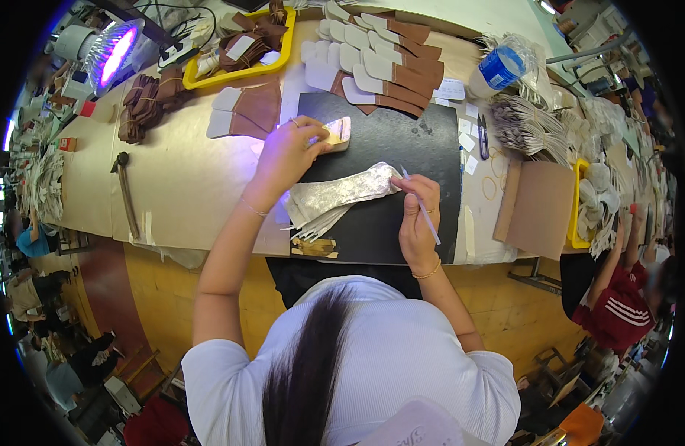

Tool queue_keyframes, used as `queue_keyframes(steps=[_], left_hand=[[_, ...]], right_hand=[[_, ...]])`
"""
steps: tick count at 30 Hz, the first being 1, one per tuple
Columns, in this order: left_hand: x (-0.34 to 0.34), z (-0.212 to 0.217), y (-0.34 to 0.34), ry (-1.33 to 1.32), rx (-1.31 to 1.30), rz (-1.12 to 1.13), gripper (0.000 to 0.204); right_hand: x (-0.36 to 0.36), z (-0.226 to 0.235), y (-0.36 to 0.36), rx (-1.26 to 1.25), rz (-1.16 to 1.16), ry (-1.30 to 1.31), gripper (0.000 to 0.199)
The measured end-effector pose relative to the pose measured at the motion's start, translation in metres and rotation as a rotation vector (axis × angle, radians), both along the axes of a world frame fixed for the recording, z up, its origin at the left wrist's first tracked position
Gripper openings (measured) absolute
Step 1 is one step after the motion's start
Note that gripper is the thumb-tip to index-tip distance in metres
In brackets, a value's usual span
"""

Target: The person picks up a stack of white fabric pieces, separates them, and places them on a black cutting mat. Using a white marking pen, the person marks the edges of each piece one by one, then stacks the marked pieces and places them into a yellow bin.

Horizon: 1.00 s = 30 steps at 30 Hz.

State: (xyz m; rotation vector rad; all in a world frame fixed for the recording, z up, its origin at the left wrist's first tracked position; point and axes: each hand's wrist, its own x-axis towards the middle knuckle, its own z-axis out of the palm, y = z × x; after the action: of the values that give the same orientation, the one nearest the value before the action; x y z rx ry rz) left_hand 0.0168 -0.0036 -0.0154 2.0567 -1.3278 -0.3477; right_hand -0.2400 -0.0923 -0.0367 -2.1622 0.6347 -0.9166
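Left hand [286, 152] covers part of small pale piece [336, 134]; lamp [108, 48] glare blurs surroundings; far benches too small.

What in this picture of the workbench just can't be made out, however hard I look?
- Head view: the small block under the left hand is washed out by purple lamp glare; its kind is unclear.
- The tip of the thin tool in the right hand is too fine to tell pen from brush.
- The silver piece is partly covered by the left wrist.
- The yellow tray at the top is too small to tell its contents.
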Motion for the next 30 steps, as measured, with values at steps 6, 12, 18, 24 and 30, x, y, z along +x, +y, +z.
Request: queue_keyframes(steps=[6, 12, 18, 24, 30], left_hand=[[-0.057, 0.007, 0.008, -0.048, -0.109, -0.155, 0.020], [-0.081, 0.002, 0.016, -0.002, -0.112, -0.159, 0.020], [-0.084, -0.001, 0.016, -0.046, -0.152, -0.161, 0.019], [-0.083, -0.005, 0.015, -0.072, -0.182, -0.191, 0.019], [-0.083, -0.008, 0.015, -0.077, -0.178, -0.206, 0.018]], right_hand=[[-0.002, 0.000, 0.002, 0.294, -0.030, -0.218, 0.019], [-0.001, -0.001, 0.004, 0.339, 0.013, -0.161, 0.026], [-0.001, -0.001, 0.003, 0.321, 0.024, -0.144, 0.026], [-0.001, 0.000, 0.004, 0.315, 0.027, -0.137, 0.026], [0.001, -0.002, 0.002, 0.292, -0.002, -0.143, 0.024]])
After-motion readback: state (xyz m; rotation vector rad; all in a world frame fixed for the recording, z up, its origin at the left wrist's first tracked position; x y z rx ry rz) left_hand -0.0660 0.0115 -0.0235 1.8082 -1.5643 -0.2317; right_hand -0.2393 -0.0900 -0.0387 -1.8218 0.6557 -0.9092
